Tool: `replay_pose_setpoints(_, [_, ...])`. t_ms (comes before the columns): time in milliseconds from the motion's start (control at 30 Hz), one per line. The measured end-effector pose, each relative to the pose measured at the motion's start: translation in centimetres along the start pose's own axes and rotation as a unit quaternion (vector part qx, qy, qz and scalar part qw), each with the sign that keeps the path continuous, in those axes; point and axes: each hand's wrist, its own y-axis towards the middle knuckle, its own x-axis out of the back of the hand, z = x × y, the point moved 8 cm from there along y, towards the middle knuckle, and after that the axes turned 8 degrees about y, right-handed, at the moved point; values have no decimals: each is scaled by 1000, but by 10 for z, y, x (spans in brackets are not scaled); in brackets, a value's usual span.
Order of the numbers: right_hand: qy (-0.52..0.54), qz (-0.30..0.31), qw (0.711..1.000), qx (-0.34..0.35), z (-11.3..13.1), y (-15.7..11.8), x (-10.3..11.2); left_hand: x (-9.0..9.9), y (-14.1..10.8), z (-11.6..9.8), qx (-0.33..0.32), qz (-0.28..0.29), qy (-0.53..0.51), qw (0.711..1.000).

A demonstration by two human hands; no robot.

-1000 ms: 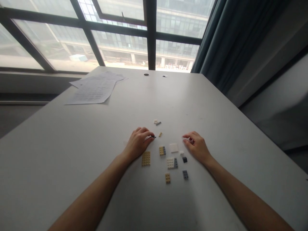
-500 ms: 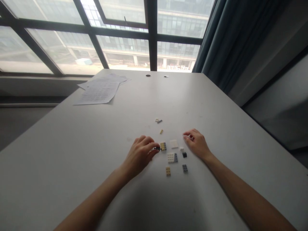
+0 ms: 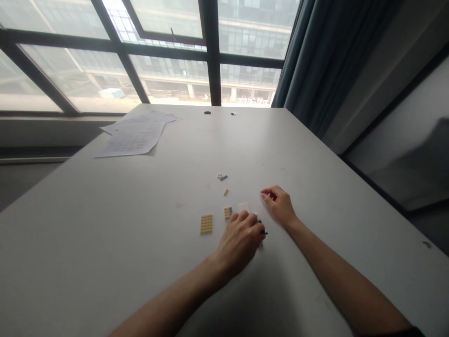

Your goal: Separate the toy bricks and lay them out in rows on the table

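My left hand (image 3: 242,236) is closed in a pinch, palm down, with a small black toy brick piece (image 3: 264,232) poking out past its fingertips. That hand covers most of the bricks under it; a dark brick edge shows below the fingers. Just to the left lies a tan studded plate (image 3: 206,224). A tan-and-grey brick block (image 3: 228,213) sits at the knuckles, and a white flat tile (image 3: 243,207) is partly covered beyond them. My right hand (image 3: 279,206) rests on the table at the right, fingers loosely curled and apart, with nothing visible in them.
Farther out on the white table (image 3: 147,187) lie a small tan piece (image 3: 226,192), a white piece (image 3: 219,175) and a grey piece (image 3: 223,178). Printed papers (image 3: 135,135) are at the back left. A window and a dark curtain (image 3: 312,70) stand behind.
My left hand has moved right and nearer, over the bricks, still pinching the black piece. The tan plate at the left is now uncovered. My right hand has stayed nearly in place. The view shifted slightly.
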Motion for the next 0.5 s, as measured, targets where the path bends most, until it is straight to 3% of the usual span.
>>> replay_pose_setpoints(200, [25,-18,999,-12,-11,0,2,-22,19,-15,25,29,54,998])
replay_pose_setpoints(500, [39,-15,999,-14,-9,1,1,-24,20,-11,59,31,73,995])
